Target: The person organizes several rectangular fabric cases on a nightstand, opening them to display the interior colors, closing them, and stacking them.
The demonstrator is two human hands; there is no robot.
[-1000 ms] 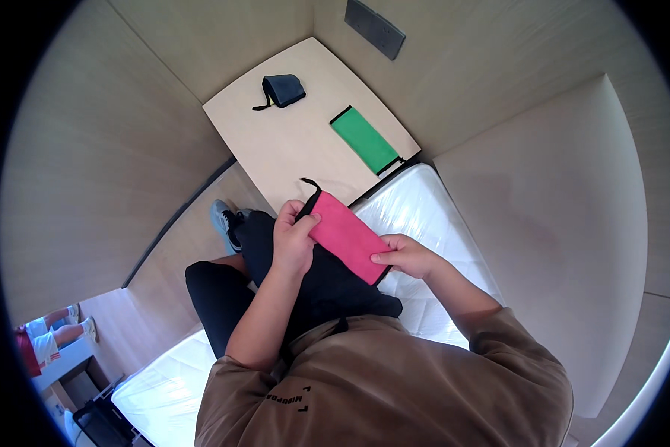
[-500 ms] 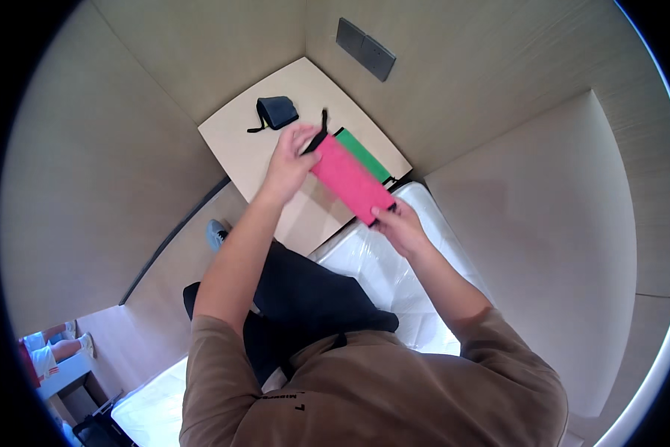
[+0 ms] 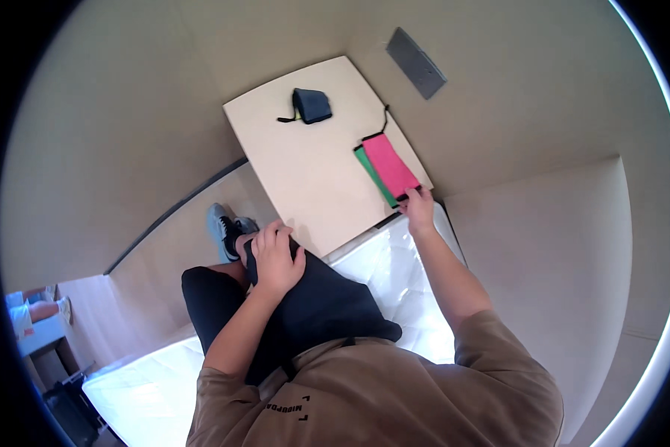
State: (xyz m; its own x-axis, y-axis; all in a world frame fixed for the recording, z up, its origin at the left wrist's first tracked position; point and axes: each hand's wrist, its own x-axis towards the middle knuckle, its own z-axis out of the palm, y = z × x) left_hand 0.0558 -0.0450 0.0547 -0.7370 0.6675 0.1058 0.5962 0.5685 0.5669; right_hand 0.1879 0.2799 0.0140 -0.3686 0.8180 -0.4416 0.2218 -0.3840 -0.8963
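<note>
step looks like laying pink pouch [image 3: 391, 165] over green pouch [image 3: 377, 176] on counter [image 3: 305, 171]; right hand [image 3: 419, 209] at pink one's near edge, fingers clamped or loose, cannot tell; next likely calls for easing off; left hand [image 3: 275, 261] on dark trousers [image 3: 327, 298], fingers apart; flat fabric oblongs, black trim; dark blue pouch [image 3: 312, 106] boxier

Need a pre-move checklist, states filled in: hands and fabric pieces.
1. Left hand free: ok, resting on the black-clothed leg.
2. Right hand clear of the pink rectangular fabric piece: not ok, fingers at its near end.
3. Pink edges aligned with the green rectangular fabric piece: not ok, green strip showing.
4. Dark blue-grey fabric piece apart from both: ok.
5. Right-hand grip released: cannot tell.
</note>
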